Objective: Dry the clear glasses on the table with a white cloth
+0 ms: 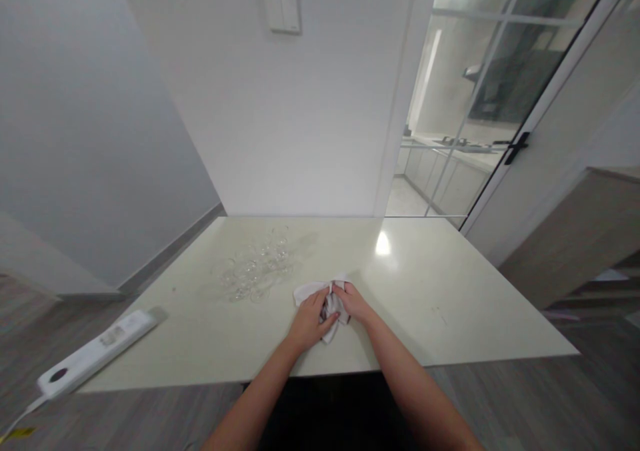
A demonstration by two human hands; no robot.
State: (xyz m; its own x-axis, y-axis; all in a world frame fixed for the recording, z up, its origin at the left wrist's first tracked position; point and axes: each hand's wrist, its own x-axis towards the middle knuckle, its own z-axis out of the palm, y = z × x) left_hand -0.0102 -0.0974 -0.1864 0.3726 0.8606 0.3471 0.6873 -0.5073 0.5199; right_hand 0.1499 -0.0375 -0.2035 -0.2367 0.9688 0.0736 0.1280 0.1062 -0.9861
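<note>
Your left hand (307, 322) and right hand (351, 302) hide much of the cloth (334, 303), so you cannot tell whether its folds wrap anything. Your forearms (420, 391) are cut off at the bottom edge. The clear items (255, 268) blur together, their number and kind unclear to you. You cannot read the label (111, 336) on the power strip (83, 364), whose cable (20, 418) leaves at the left edge. Faint marks (440, 315) on the table (425, 258) are too small to identify.
</note>
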